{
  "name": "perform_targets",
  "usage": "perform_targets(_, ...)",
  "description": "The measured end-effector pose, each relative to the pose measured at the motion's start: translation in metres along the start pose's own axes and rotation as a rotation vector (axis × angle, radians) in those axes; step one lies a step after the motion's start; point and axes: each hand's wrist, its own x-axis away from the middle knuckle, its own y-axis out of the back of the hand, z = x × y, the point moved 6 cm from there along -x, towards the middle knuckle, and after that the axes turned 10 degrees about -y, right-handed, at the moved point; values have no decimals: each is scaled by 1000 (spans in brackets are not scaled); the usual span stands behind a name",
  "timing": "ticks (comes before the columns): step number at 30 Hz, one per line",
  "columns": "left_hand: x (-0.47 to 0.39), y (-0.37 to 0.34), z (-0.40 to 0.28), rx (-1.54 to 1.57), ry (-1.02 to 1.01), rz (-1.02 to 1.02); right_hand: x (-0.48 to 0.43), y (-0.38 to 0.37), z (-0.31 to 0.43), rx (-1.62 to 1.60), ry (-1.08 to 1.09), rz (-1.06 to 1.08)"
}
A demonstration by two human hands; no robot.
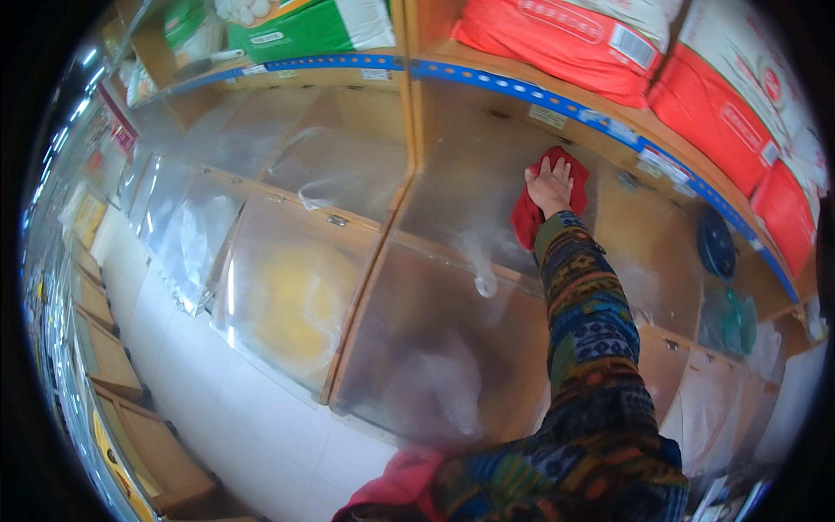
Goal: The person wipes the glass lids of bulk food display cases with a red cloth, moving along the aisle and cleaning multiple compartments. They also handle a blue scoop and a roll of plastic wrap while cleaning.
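Observation:
My right hand [551, 189], at the end of a patterned knit sleeve, lies spread on a red cloth [530, 215] and presses it flat against a clear plastic lid [456, 183] of a wooden bin. The cloth shows on both sides of the hand, near the lid's upper right part. Left of and below the cloth, a round whitish handle or ring [485, 285] shows by the lid's lower edge. My left hand is out of view.
Red and white sacks [561, 39] and a green sack [313, 29] stand on the shelf above a blue perforated metal strip [496, 81]. A bin with yellow contents [303, 300] is at left. Dark blue [716, 241] and green [738, 320] plastic items are at right. Pale tiled floor [261, 391] lies lower left.

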Motion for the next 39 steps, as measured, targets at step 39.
perform_targets(39, 45, -5, 73, -284, -240, -21, 167, -39, 134, -132, 1108, 155)
